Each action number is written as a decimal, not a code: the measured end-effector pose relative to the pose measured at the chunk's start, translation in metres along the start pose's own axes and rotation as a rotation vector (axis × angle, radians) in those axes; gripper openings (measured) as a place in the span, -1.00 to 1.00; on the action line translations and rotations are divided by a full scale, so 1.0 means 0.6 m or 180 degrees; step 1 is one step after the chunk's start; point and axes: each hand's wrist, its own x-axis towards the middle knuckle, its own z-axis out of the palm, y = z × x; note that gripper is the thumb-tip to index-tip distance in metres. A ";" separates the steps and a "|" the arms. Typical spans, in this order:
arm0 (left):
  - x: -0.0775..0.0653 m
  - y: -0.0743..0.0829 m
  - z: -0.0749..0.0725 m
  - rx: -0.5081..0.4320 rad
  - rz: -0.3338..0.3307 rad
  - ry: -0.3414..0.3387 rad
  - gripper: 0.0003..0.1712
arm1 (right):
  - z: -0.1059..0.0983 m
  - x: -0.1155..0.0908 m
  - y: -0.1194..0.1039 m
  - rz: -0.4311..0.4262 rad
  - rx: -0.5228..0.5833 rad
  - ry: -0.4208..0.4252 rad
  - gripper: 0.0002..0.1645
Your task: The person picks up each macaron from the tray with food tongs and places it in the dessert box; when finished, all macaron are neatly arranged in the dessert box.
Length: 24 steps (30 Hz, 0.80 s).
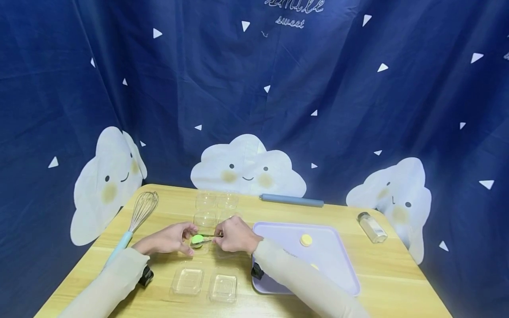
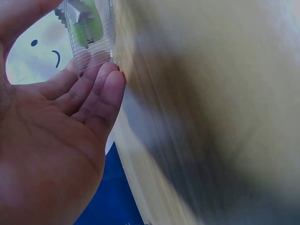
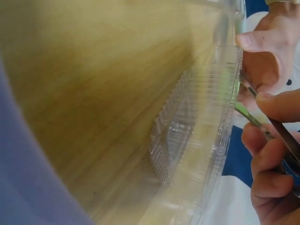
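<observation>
My right hand (image 1: 237,234) grips metal food tongs (image 3: 283,133), whose ends reach to a round green macaron (image 1: 197,239). Through the wall of a clear plastic box (image 2: 75,47), the left wrist view shows the serrated tong head (image 2: 80,13) against the green macaron. My left hand (image 1: 171,238) holds that box from its left, thumb on the near side and fingers along the far side. Whether the macaron rests on the box's bottom cannot be told. Beside my right arm, a yellow macaron (image 1: 305,240) lies on a lilac tray (image 1: 274,229); another is mostly hidden by the sleeve.
Clear plastic compartments (image 1: 188,281) stand near the front, with more clear boxes (image 1: 205,200) at the back. A whisk (image 1: 135,218) lies left, a blue-grey rod (image 1: 292,200) along the back edge, and a dark-lidded jar (image 1: 372,228) lies at the right.
</observation>
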 end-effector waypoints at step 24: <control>0.001 -0.001 0.000 0.0005 0.0012 -0.0008 -0.08 | -0.008 0.002 0.004 0.0101 -0.0035 -0.0361 -0.84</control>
